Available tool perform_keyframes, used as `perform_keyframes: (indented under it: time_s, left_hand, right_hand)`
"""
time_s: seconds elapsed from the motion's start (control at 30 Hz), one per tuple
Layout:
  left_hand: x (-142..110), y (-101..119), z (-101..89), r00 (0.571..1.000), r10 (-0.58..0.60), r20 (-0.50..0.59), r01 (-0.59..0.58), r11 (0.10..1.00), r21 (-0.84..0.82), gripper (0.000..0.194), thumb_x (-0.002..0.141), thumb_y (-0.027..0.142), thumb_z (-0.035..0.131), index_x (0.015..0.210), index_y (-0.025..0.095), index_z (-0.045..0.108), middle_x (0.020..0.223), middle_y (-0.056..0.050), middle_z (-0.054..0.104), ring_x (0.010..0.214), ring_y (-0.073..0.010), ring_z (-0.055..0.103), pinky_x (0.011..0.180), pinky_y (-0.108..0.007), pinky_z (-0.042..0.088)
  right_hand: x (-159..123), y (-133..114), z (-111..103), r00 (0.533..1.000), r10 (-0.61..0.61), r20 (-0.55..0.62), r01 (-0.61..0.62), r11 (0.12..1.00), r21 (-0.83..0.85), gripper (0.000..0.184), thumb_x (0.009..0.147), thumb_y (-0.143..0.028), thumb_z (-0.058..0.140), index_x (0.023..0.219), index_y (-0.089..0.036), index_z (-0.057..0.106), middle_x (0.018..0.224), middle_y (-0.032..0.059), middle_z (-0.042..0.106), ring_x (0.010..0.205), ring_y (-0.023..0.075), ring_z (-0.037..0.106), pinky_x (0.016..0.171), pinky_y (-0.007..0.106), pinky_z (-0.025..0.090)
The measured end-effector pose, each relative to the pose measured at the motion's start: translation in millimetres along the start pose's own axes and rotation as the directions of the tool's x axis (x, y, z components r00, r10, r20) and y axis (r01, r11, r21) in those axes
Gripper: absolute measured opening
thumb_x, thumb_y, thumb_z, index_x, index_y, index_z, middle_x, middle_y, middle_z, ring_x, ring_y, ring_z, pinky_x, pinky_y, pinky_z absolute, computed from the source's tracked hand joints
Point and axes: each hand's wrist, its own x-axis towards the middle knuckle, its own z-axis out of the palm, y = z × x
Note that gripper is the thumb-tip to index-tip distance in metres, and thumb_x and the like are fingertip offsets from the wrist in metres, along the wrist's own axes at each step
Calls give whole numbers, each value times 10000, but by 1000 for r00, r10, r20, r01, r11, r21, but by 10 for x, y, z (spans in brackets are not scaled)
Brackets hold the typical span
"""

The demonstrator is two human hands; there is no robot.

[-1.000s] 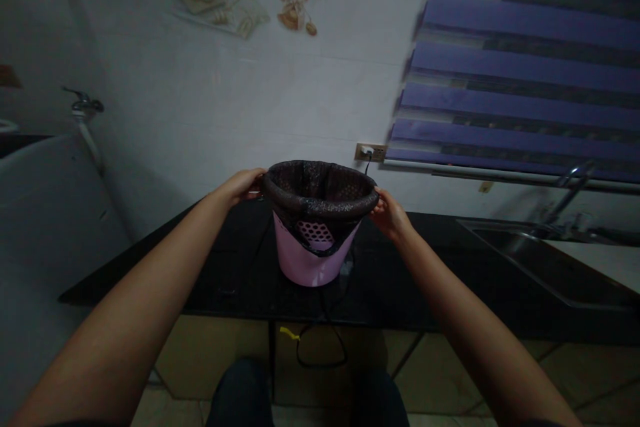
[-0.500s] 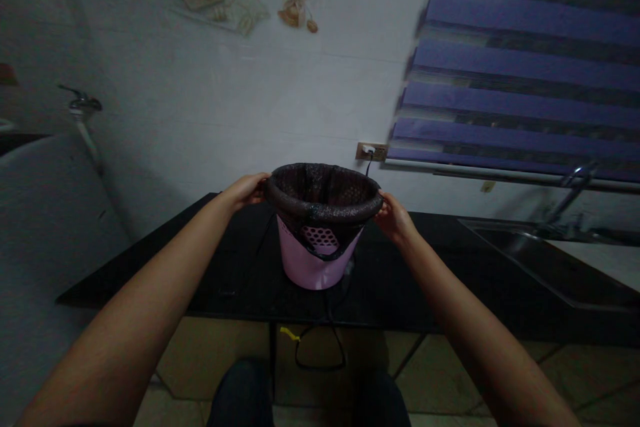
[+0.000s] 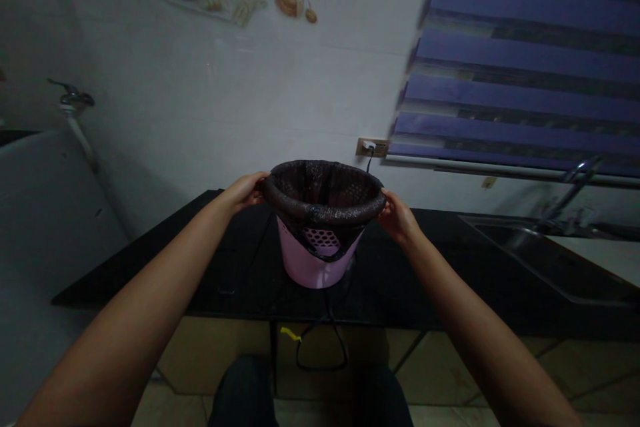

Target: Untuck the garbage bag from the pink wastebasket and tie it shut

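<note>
A pink perforated bin [image 3: 310,265] stands on the black countertop [image 3: 425,287]. A dark plastic liner bag [image 3: 323,200] is folded over its rim and hangs partway down the outside. My left hand [image 3: 245,190] grips the left side of the rim, fingers curled on the bag. On the opposite side my right hand [image 3: 397,217] is closed on the bag's edge. Both arms reach forward from the bottom of the view.
A steel sink [image 3: 545,257] with a tap [image 3: 575,180] lies at the right. A wall socket [image 3: 371,147] with a black cable [image 3: 320,340] sits behind the bin. Purple blinds [image 3: 525,67] hang upper right. A wall tap [image 3: 73,100] juts out at the left.
Both hands stay on the bin's rim; the right hand has shifted slightly along the bag's edge. The view has tilted a little.
</note>
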Motion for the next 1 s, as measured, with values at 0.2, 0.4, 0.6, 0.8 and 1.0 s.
perform_keyframes:
  time_s: [0.2, 0.4, 0.6, 0.8, 1.0]
  left_hand:
    - [-83, 47, 38, 1000, 23, -9, -23, 1000, -8, 181, 671, 303, 569, 753, 146, 532, 675, -20, 547, 589, -89, 489, 592, -218, 367]
    - [-176, 98, 85, 999, 22, -24, -23, 999, -36, 126, 712, 271, 539, 733, 147, 532, 662, -33, 542, 587, -89, 469, 576, -223, 349]
    - [-230, 94, 98, 1000, 10, -2, -10, 1000, -15, 136, 726, 287, 533, 715, 152, 519, 637, -27, 519, 600, -91, 467, 588, -228, 346]
    - [-265, 35, 92, 1000, 3, 15, -3, 1000, 12, 162, 722, 314, 540, 735, 154, 520, 668, -25, 529, 629, -88, 481, 623, -230, 367]
    - [-330, 20, 107, 1000, -15, 18, 15, 1000, -1, 159, 715, 307, 543, 722, 153, 504, 648, -14, 518, 596, -81, 476, 598, -226, 370]
  right_hand:
    - [-5, -19, -7, 1000, -22, -5, 21, 999, -27, 310, 644, -320, 653, 845, -141, 498, 674, -22, 538, 565, 23, 448, 566, 154, 350]
    - [-44, -66, -26, 997, -70, 6, 71, 996, -57, 369, 623, -378, 673, 857, -151, 499, 725, -11, 541, 635, 29, 460, 590, 149, 350]
    - [-72, -76, -94, 998, -68, -9, 68, 997, -29, 443, 570, -396, 707, 885, -157, 507, 718, -7, 515, 640, 24, 430, 577, 144, 322]
    - [-123, -34, -136, 997, -79, -9, 78, 994, -74, 533, 530, -440, 726, 929, -159, 512, 764, 1, 528, 672, 29, 438, 603, 146, 333]
    - [-199, -34, -138, 998, -66, 14, 67, 996, -58, 525, 504, -423, 742, 880, -149, 500, 726, -11, 527, 622, 24, 441, 579, 150, 328]
